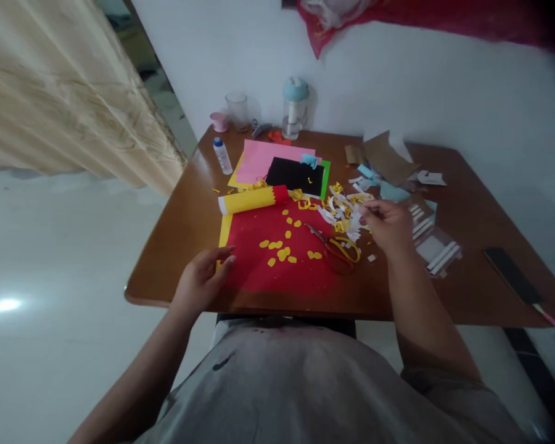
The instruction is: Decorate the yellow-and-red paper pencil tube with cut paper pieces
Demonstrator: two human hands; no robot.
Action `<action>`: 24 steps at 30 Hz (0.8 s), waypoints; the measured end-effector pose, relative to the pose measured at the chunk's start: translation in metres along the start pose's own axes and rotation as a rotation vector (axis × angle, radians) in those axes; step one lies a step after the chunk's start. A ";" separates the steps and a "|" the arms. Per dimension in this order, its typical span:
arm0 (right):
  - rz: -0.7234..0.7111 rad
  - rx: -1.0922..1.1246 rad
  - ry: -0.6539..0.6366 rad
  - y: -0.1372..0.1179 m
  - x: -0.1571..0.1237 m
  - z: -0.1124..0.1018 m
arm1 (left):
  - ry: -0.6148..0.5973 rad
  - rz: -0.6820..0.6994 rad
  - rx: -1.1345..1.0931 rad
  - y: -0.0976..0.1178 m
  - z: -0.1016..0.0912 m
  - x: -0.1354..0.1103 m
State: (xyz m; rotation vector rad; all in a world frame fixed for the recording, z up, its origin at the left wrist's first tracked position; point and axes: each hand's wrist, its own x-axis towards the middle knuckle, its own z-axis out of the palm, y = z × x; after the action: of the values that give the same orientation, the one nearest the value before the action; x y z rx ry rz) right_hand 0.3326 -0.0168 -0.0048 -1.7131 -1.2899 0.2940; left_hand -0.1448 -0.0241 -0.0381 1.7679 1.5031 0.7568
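Left hand (201, 277): The fingers are open and a bit curled. Their tips touch the left side of the red paper (277, 271). They grip nothing.

Right hand (388, 225): The fingers are bent close together, just over the pile of paper scraps (342, 213). I cannot tell if they pinch a scrap.

Near the hands: The scissors (337, 253) with red and yellow handles lie by the right side of the red paper. A yellow paper roll (252, 200) lies on the far edge of the red paper.

Counts: There are 2 hands, 1 pair of scissors, and 1 roll. There are about a dozen yellow paper bits (277, 246) on the red paper.

Far side: A pink sheet (268, 159) sits under a black sheet (296, 176). There is 1 glue bottle (222, 156), 1 glass cup (237, 111), and 1 water bottle (295, 108) with a blue top.

Right side: A clear pack (437, 250) of white strips lies near the right hand.

Hard to see: The scraps are tangled, so I cannot count them. The right hand hides some of them.
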 end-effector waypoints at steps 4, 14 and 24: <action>-0.021 -0.226 -0.127 0.012 0.019 0.004 | -0.057 0.212 0.340 -0.029 0.005 -0.011; -0.126 -0.534 -0.285 -0.028 0.074 0.032 | -0.178 0.331 0.489 -0.039 0.013 -0.013; -0.636 -0.310 -0.929 -0.086 -0.125 0.110 | -0.326 0.395 0.487 -0.042 0.002 -0.019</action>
State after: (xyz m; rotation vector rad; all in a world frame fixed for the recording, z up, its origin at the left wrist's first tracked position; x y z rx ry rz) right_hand 0.1540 -0.0639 -0.0370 -1.3081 -2.5865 0.5593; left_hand -0.1708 -0.0396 -0.0728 2.4612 1.1926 0.2615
